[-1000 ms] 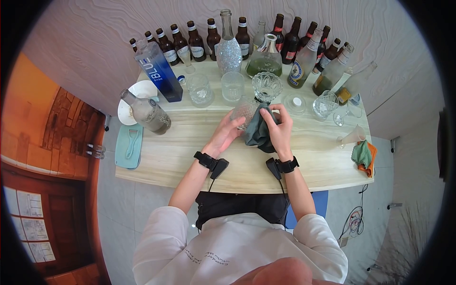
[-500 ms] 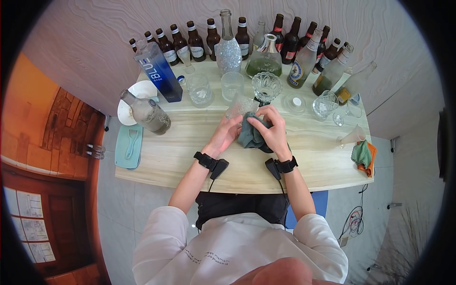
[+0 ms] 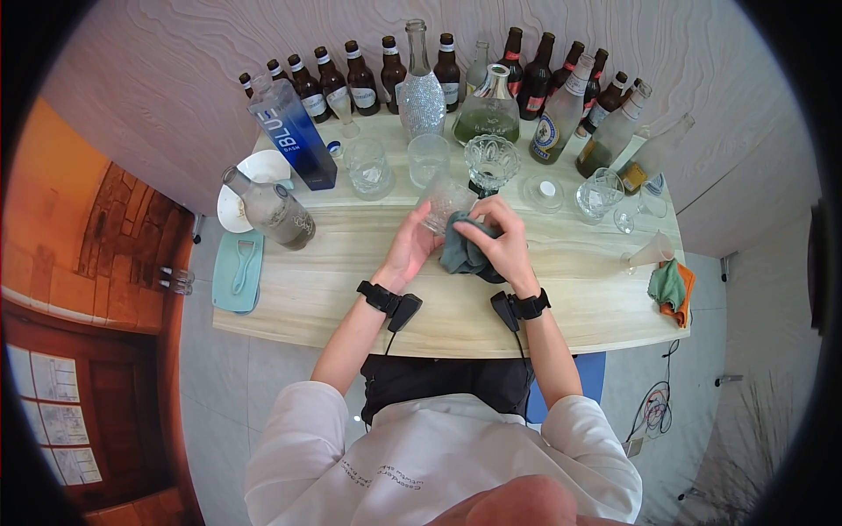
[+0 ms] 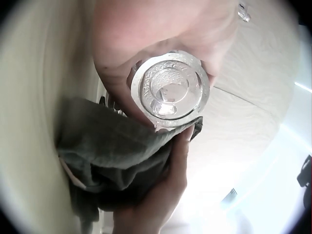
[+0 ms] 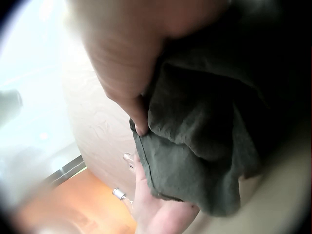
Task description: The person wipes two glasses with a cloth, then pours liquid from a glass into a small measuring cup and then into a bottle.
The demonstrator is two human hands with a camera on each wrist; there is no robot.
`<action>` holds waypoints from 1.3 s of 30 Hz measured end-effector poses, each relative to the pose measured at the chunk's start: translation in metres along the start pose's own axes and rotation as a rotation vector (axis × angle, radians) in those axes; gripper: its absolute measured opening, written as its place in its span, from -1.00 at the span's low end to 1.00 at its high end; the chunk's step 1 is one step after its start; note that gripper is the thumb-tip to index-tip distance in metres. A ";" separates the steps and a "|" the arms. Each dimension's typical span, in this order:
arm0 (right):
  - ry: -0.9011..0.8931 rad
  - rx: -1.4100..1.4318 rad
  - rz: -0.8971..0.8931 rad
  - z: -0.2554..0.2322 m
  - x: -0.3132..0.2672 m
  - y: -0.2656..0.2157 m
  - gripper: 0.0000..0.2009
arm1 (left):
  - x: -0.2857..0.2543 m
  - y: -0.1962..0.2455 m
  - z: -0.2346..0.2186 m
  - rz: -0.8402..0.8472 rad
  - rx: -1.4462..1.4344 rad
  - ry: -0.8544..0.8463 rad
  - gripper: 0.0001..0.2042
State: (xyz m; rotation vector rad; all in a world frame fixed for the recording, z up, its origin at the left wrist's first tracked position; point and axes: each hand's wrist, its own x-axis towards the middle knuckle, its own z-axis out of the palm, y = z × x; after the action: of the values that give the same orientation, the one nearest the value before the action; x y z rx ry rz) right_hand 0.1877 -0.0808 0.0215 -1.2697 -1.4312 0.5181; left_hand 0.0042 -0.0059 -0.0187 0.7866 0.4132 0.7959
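Above the table [image 3: 605,285], head view: left hand [image 3: 409,247] curled round a tilted clear glass [image 3: 445,209]; right hand [image 3: 504,241] pinching a grey-green cloth [image 3: 465,252] against its side.
Left wrist view: the glass's embossed base [image 4: 169,90], round, hidden from above.
Right wrist view: cloth folds, a fingertip [image 5: 140,126] on their edge; glass hidden.

The shirt [image 3: 491,447] is white with small dark letters [image 3: 384,482]; trousers [image 3: 447,379], wrist straps [image 3: 375,295] and thin cables [image 3: 391,340] are black.
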 end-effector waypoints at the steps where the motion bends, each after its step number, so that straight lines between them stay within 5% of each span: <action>1: -0.014 -0.025 -0.010 0.000 0.000 -0.004 -0.78 | 0.000 0.003 0.004 -0.010 -0.010 0.002 -0.34; 9: 0.081 -0.034 -0.020 0.002 -0.001 -0.007 -0.78 | 0.001 -0.005 -0.008 -0.055 0.068 -0.047 -0.35; 15: 0.277 0.183 0.162 0.001 -0.001 0.023 -0.79 | -0.002 -0.002 0.006 -0.024 0.080 -0.039 -0.36; 18: 0.272 0.216 0.143 0.004 -0.001 0.020 -0.78 | -0.001 -0.003 0.001 -0.021 0.094 -0.046 -0.35; 25: -0.039 -0.027 0.023 0.002 0.000 -0.004 -0.75 | 0.003 0.000 -0.002 -0.012 -0.058 0.003 -0.34; 32: 0.070 -0.036 0.018 0.002 -0.001 -0.006 -0.76 | 0.001 -0.006 -0.007 -0.012 0.034 -0.018 -0.36; 39: 0.240 0.238 0.245 0.002 -0.001 0.020 -0.78 | 0.000 -0.004 -0.003 -0.070 0.008 -0.047 -0.36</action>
State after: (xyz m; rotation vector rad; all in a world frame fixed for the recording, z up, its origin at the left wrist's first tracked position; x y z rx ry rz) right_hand 0.1940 -0.0742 0.0033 -1.2734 -0.9895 0.6561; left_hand 0.0043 -0.0064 -0.0241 0.7924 0.3997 0.7099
